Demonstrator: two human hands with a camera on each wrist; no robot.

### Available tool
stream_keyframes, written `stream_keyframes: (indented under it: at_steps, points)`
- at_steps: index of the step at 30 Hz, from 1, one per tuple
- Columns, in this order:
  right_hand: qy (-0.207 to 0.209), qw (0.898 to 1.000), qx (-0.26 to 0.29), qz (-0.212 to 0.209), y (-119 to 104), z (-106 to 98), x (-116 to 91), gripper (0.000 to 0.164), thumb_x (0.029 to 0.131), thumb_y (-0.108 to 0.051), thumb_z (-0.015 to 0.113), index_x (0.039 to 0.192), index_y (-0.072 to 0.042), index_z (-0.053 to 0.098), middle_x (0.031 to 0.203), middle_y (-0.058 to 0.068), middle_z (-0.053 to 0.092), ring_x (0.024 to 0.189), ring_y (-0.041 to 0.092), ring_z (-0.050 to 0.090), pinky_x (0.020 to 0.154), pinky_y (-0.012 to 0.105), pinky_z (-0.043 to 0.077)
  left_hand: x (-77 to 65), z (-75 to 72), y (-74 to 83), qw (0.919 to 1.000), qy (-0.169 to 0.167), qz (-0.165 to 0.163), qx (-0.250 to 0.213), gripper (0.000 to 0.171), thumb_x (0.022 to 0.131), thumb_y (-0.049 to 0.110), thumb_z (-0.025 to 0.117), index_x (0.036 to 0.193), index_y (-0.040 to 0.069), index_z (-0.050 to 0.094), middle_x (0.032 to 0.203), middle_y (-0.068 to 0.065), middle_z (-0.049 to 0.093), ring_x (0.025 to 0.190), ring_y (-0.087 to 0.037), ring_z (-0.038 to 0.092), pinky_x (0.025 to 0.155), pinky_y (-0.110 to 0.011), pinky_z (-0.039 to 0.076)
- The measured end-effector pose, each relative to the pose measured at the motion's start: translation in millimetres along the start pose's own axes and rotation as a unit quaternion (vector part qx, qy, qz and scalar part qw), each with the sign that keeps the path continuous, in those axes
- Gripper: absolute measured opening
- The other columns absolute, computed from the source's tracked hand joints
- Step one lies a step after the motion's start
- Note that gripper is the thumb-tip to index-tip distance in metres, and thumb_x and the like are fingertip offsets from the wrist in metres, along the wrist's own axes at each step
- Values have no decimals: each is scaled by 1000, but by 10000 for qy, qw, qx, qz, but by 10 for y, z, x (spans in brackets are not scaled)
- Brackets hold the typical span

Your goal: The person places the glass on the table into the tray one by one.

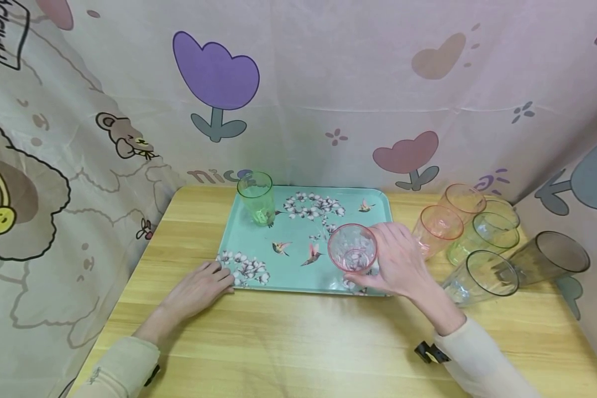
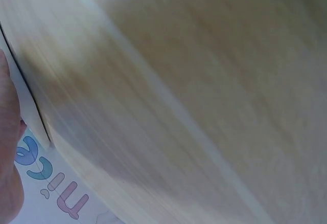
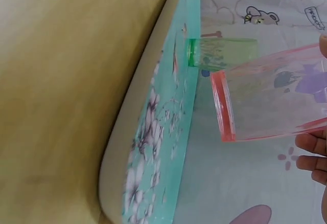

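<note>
Right hand [image 1: 400, 257] grips pink cup [image 1: 353, 251], fingers and thumb wrapped round its side; cup roughly upright, raised above the tray [image 1: 249, 237], base clear of the surface in the right wrist view. Left hand [image 1: 201, 287] rests at the tray's near corner on its own side, fingers bent; cannot tell if they pinch the rim. Green cup [image 1: 256, 202] stands on the tray, beyond the left hand. 6 more cups to the right of the right hand, off the tray: 2 pinkish cups [image 1: 441, 223] nearest its fingers, 1 light green cup [image 1: 496, 232], 1 yellowish cup [image 1: 504, 213] behind that, 1 clear dark-rimmed cup [image 1: 477, 282] beside the wrist, 1 grey cup [image 1: 549, 257] farthest right. Wooden table [image 1: 278, 342] under everything.
</note>
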State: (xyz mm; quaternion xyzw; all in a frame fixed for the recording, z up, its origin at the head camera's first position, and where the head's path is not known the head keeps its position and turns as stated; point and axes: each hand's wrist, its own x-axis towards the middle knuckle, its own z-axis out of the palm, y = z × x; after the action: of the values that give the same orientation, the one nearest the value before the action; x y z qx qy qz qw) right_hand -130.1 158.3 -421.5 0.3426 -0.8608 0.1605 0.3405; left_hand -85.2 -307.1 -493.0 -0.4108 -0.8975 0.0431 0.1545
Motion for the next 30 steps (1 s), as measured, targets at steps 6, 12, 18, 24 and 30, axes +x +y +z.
stream_keyframes:
  at_steps: [6,12,18,24,30]
  points:
    - [-32,10000,-58,-4,5,108,143,102,86,-95,33,115,-3,66,101,14,71,94,33,65,81,47,55,-4,4,-2,10000,-8,1,40,20,98,35,66,94,17,58,87,4,56,85,-17,50,84,-38,54]
    - [-48,9999,-110,-96,12,245,278,103,87,-95,30,114,-3,65,100,13,71,95,32,64,85,46,54,-4,13,-5,10000,-12,-11,62,20,98,35,65,94,17,58,87,4,56,85,-17,50,82,-37,53]
    - [-273,9993,-209,-177,2,370,385,104,87,-95,27,113,-2,64,98,13,69,93,32,63,89,45,53,-7,16,-5,10000,-43,-27,55,21,98,36,66,94,17,58,87,4,55,85,-17,50,83,-38,53]
    - [-389,9991,-94,-121,-14,471,494,100,86,-95,35,113,-3,65,97,11,70,92,31,62,84,43,50,-14,30,-14,10000,-6,-19,64,21,98,36,66,94,17,58,87,5,54,85,-16,50,84,-37,53]
    - [-550,9985,-50,-24,-5,564,607,98,83,-94,47,116,-4,66,99,11,71,97,32,64,87,44,53,-14,28,-16,10000,-38,-43,49,21,97,36,66,94,17,58,88,4,55,85,-16,50,85,-38,54]
